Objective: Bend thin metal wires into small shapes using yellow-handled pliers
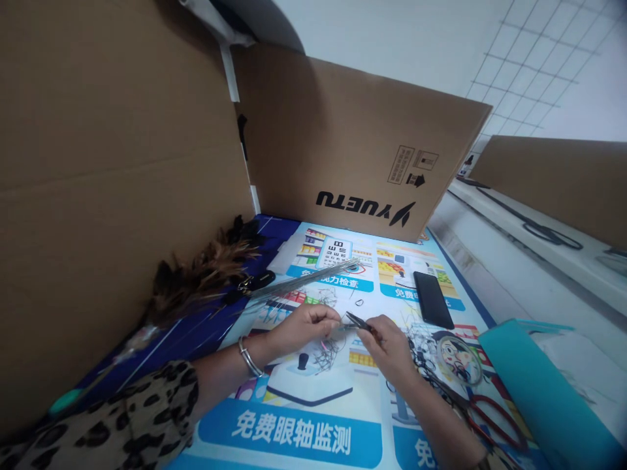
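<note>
My right hand [386, 343] is closed round a pair of dark pliers [360, 320], whose jaws point left toward my other hand. My left hand [313, 324] is pinched just left of the jaws; what its fingertips hold is too small to make out. Short cut wires [326, 357] lie scattered below and around the hands on the printed sheet [313, 434]. Behind my left hand lies a bundle of long thin metal wires [304, 279]. A small dark loop [359, 303] rests beyond the pliers.
A black phone [434, 300] lies at the right. Nearer are a roll of tape [459, 359], red-handled scissors [494, 418] and a teal box [548, 391]. Brown feathers [196, 281] and a black key fob [259, 281] are at the left. Cardboard panels [362, 143] stand behind and left.
</note>
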`<control>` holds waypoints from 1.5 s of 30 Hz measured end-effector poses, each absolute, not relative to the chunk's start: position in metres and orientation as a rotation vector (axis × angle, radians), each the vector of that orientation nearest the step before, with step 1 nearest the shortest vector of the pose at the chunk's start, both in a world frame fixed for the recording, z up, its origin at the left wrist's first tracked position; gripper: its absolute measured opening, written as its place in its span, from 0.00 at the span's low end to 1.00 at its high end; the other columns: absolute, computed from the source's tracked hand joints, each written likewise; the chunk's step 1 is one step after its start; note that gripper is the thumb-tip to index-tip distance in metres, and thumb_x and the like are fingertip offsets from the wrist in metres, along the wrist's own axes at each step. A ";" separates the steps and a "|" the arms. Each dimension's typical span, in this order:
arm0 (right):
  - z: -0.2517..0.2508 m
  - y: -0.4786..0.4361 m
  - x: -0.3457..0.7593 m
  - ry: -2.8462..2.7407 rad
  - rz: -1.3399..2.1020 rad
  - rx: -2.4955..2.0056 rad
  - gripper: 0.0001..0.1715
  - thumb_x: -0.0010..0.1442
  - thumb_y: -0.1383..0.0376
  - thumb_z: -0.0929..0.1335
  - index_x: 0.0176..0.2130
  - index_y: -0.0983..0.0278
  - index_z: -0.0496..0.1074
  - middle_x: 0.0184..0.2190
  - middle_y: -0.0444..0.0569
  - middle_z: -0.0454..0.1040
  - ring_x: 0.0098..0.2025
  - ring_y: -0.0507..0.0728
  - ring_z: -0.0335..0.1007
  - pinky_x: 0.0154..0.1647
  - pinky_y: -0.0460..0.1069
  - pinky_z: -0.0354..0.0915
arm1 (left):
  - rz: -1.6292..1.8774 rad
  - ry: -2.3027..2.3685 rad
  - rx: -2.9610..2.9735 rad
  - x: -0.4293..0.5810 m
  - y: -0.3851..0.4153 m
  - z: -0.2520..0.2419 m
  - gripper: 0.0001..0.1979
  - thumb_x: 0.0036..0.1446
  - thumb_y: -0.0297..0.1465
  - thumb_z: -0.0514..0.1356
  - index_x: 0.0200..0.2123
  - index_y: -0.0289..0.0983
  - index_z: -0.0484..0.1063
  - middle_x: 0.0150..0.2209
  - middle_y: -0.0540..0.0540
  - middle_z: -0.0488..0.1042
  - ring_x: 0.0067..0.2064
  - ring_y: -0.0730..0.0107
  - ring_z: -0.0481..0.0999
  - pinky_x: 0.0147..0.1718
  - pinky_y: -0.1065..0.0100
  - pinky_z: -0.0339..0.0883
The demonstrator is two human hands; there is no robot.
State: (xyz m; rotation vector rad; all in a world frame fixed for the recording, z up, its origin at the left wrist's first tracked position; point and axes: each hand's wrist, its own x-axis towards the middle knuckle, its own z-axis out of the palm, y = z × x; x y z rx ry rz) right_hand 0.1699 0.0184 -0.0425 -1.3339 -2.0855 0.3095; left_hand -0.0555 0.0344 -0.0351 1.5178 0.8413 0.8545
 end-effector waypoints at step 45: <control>-0.045 0.020 0.173 -2.253 0.185 -1.173 0.12 0.58 0.57 0.64 0.38 0.61 0.68 0.32 0.49 0.69 0.37 0.56 0.64 0.38 0.50 0.61 | 0.765 0.804 1.478 -0.057 0.031 -0.036 0.10 0.53 0.34 0.56 0.30 0.32 0.69 0.24 0.50 0.68 0.26 0.77 0.66 0.28 0.74 0.61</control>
